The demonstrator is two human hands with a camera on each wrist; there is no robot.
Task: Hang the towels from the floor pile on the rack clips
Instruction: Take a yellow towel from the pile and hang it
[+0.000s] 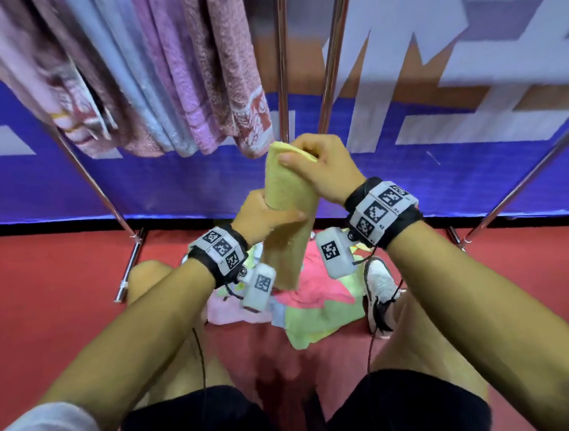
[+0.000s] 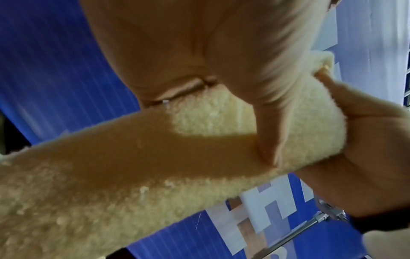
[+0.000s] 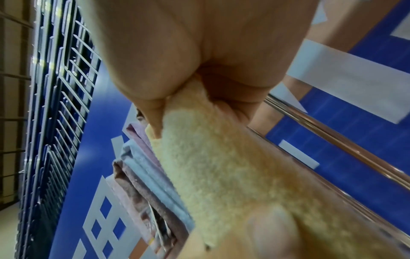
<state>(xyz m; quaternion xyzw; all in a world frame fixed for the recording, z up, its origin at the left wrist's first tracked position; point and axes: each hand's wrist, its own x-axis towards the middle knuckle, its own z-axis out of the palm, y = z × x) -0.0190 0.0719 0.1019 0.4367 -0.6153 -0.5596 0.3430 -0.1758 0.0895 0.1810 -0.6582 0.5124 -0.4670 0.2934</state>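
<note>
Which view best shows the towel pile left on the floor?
The head view: the floor pile lies between the person's feet, below the yellow towel both hands hold. Neither wrist view shows the pile; both are filled with the yellow towel and fingers.

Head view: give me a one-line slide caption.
Both hands, left hand and right hand, grip a yellow towel below hung towels, above the floor pile.

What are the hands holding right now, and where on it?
Both grip the yellow towel: the right hand pinches its top end, the left hand wraps its middle.
</note>
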